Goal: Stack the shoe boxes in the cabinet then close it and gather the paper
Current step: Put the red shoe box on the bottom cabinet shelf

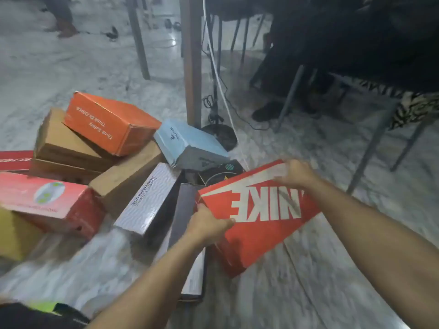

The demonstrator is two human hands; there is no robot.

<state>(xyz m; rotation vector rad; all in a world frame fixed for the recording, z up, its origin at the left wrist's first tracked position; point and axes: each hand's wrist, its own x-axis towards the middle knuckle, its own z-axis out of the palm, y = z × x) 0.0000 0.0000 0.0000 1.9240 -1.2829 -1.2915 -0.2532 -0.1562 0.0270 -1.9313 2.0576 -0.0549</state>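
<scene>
A red Nike shoe box (pixel 256 224) with white lettering sits tilted at the right edge of a pile of shoe boxes on the marble floor. My left hand (pixel 206 224) grips its near left corner. My right hand (pixel 294 173) holds its far right edge. The pile to the left holds an orange box (pixel 107 122), a light blue box (pixel 190 143), brown cardboard boxes (pixel 61 141), a grey-white box (pixel 149 198) and a pink-red box (pixel 47 200). A dark grey box (pixel 185 210) lies under my left wrist. No cabinet or paper shows.
A wooden post (pixel 192 62) stands just behind the pile, with cables (pixel 221 91) and a round black base beside it. Chair legs (pixel 373 143) and dark furniture fill the right back. A yellow box (pixel 14 236) sits at the left edge. Bare floor lies at lower right.
</scene>
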